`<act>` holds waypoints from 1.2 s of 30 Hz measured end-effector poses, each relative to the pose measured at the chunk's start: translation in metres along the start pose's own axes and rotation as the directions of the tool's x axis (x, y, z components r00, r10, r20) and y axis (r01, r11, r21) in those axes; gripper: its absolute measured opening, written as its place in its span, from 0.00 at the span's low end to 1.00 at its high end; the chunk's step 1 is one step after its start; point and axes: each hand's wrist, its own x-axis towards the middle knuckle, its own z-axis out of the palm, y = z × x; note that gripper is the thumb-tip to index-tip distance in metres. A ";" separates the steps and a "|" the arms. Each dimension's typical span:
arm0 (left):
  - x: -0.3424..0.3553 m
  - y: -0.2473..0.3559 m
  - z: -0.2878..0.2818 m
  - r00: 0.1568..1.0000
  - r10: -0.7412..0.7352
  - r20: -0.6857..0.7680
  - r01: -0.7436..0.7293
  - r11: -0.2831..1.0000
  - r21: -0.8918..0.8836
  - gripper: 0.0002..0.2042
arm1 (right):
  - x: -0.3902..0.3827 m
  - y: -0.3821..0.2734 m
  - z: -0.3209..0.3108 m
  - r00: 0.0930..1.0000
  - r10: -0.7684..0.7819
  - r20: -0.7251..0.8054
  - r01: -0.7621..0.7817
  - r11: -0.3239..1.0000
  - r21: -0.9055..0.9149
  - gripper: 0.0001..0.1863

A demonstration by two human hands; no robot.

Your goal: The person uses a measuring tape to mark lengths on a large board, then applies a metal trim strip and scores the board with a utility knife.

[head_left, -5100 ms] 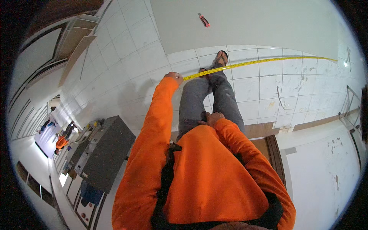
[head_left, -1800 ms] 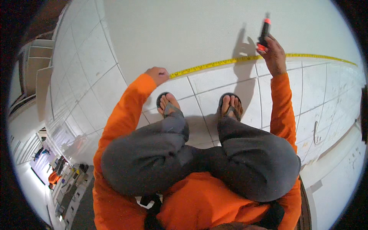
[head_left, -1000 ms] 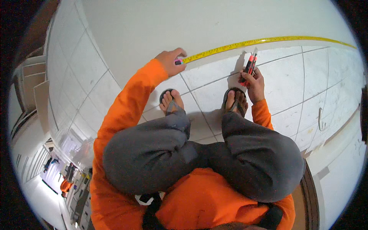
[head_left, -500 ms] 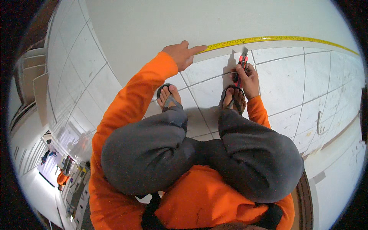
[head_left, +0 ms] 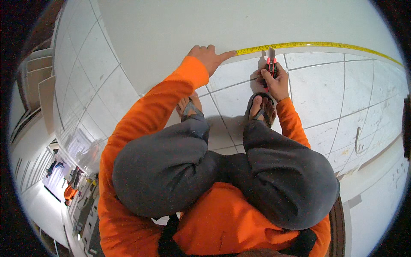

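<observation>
A yellow measuring tape (head_left: 299, 44) stretches along the near edge of a large pale sheet (head_left: 180, 25). My left hand (head_left: 207, 58) rests on that sheet, with one digit stretched out to the right against the tape's left end. The other fingers lie on the sheet, partly bent. In my right hand (head_left: 277, 82) is a red and black utility knife (head_left: 271, 67), held upright in the picture with its blade out. The blade tip reaches the tape's near edge, but I cannot tell whether it touches the sheet.
White floor tiles (head_left: 317, 92) lie under my sandalled feet (head_left: 262, 107), close to the sheet's edge. A bent hook-like piece (head_left: 357, 139) is on the right. Board pieces (head_left: 45, 92) lean at far left. Another person in orange (head_left: 69, 192) is in the distance.
My left hand has slid to the right along the sheet's edge. The knife in my right hand has moved away from me, bringing its blade up to the tape.
</observation>
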 end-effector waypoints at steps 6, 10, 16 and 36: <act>-0.003 -0.004 -0.001 0.999 -0.028 -0.025 0.029 0.998 0.050 0.34 | 0.000 -0.009 0.005 0.999 0.031 -0.032 -0.033 0.997 -0.077 0.12; -0.004 -0.013 0.003 0.998 -0.037 -0.043 0.040 0.997 0.072 0.35 | 0.001 -0.012 0.012 0.998 0.046 -0.043 -0.048 0.998 -0.051 0.15; 0.004 -0.010 0.001 0.985 0.067 -0.162 -0.069 0.998 -0.006 0.35 | -0.003 -0.011 -0.002 0.996 0.048 -0.075 -0.061 0.983 -0.173 0.17; -0.005 -0.006 -0.022 0.996 -0.091 -0.015 0.091 0.995 0.036 0.34 | -0.002 -0.023 0.005 0.995 0.096 -0.035 -0.100 0.984 -0.148 0.22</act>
